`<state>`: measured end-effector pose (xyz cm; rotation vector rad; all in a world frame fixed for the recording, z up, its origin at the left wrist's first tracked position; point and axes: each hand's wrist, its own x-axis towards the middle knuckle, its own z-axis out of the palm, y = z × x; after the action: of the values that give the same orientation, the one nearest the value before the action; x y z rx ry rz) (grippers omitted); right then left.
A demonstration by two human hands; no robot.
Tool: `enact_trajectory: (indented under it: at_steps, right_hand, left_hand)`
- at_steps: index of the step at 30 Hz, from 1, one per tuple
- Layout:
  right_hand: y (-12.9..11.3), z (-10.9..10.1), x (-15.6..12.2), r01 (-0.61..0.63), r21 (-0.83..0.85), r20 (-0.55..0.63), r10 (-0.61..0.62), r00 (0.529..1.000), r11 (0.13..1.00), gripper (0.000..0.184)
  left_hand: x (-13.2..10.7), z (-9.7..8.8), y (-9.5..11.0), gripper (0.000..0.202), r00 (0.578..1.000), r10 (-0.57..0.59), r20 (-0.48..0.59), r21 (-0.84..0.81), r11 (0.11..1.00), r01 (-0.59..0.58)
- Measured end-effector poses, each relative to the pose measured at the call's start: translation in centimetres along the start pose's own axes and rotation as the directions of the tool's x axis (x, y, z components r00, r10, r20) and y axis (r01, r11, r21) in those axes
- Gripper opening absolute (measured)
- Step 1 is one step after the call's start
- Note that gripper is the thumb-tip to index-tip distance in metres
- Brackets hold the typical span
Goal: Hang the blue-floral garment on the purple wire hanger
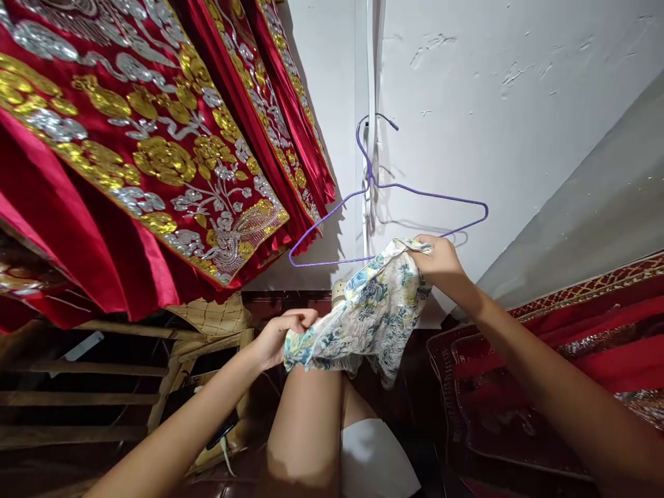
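A piece of thin cloth [371, 311], white with a blue, green and yellow floral print, is stretched between my two hands above my knees. My left hand [283, 337] is closed round its lower left end. At the upper right corner, my right hand [438, 259] pinches the fabric. The cloth hangs in folds between them, so I cannot tell what garment it is. Just behind it a purple wire hanger [409, 189] hangs in front of the wall, its lower bar partly hidden by the cloth and my right hand.
Red satin garments [207, 138] with gold and silver embroidery hang at the upper left. Below them stands a bamboo rack or chair [104, 366]. Red embroidered fabric [586, 346] lies at the right. A white vertical strip [371, 55] runs down the wall behind the hanger.
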<state>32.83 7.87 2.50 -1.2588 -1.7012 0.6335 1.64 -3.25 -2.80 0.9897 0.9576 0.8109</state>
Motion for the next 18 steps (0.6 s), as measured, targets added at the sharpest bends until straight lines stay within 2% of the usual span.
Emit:
enact_trajectory:
  at_steps: [2,4,5,6,8,10,11,12,14,15,18]
  right_hand:
    - [-0.2,-0.2,-0.1,-0.017,0.000,0.021,0.017,1.000,1.000,0.027]
    - [-0.4,-0.3,-0.1,-0.012,0.013,0.037,0.012,0.999,1.000,0.029]
    - [-0.4,-0.3,-0.1,-0.007,0.019,0.042,0.007,0.999,1.000,0.030]
    - [-0.4,-0.3,0.0,-0.003,0.021,0.044,0.002,0.999,1.000,0.031]
    - [-0.3,-0.2,0.1,0.004,0.004,0.036,-0.004,0.999,1.000,0.032]
    - [0.0,0.0,0.2,0.006,-0.015,0.023,-0.006,1.000,1.000,0.031]
    - [0.2,0.1,0.2,0.005,-0.019,0.019,-0.005,1.000,1.000,0.030]
    - [0.4,0.1,0.2,0.005,-0.019,0.017,-0.005,1.000,1.000,0.029]
    - [0.7,0.1,0.2,0.006,-0.018,0.006,-0.006,1.000,1.000,0.028]
    - [0.8,0.0,0.2,0.009,-0.016,-0.006,-0.009,1.000,1.000,0.028]
    - [0.5,0.0,0.2,0.038,0.015,-0.008,-0.038,0.999,0.999,0.025]
  left_hand:
    - [0.1,0.5,0.2,0.033,0.997,-0.081,0.002,0.110,0.991,0.081]
    - [0.0,0.4,0.8,0.046,0.998,-0.062,-0.013,0.355,0.933,0.062]
    - [0.0,0.2,1.2,0.046,1.000,-0.026,-0.002,0.505,0.863,0.023]
    - [0.0,-0.2,1.7,0.043,1.000,0.019,0.013,0.656,0.754,-0.023]
    - [0.0,-1.3,2.8,0.032,0.996,0.084,0.003,0.890,0.453,-0.041]
    - [0.1,-2.3,3.9,0.022,0.980,0.167,-0.105,0.985,0.151,0.080]
    - [0.2,-2.7,4.6,0.021,0.957,0.232,-0.173,0.985,0.047,0.167]
    - [0.2,-2.8,5.2,0.022,0.924,0.309,-0.228,0.970,-0.011,0.243]
    - [0.1,-2.7,6.4,0.027,0.835,0.485,-0.258,0.951,-0.024,0.308]
    - [0.0,-2.3,7.0,0.029,0.786,0.573,-0.232,0.959,-0.002,0.284]
    - [0.2,-0.8,8.6,0.027,0.662,0.746,-0.073,0.997,0.062,0.040]
